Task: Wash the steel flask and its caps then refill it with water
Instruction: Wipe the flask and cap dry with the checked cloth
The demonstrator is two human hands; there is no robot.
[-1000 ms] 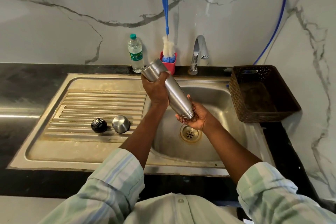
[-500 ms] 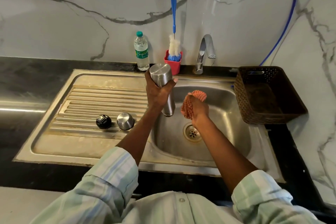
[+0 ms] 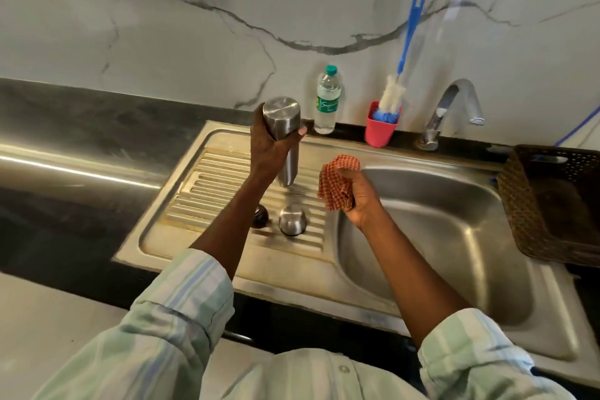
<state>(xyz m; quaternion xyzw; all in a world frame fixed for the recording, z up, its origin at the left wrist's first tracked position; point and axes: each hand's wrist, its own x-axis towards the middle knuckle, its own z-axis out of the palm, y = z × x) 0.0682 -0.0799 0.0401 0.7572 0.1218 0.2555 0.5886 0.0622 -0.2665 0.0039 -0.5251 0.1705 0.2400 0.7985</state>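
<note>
Nearest the body, two striped sleeves reach out over the steel sink. Just below and before the left hand, on the ribbed drainboard, sit the steel cap and, partly hidden behind the left forearm, the black cap, side by side. The right hand is curled round a bunched red checked cloth, held above the edge between drainboard and basin. To its left, the left hand grips the steel flask near its base, fingers wrapped round, the flask upside down with its mouth pointing at the drainboard. Beyond the left hand, against the marble wall, stands a plastic water bottle; beyond the right hand, a pink cup holding a blue bottle brush, then the tap. Far right of the right hand, a brown basket.
</note>
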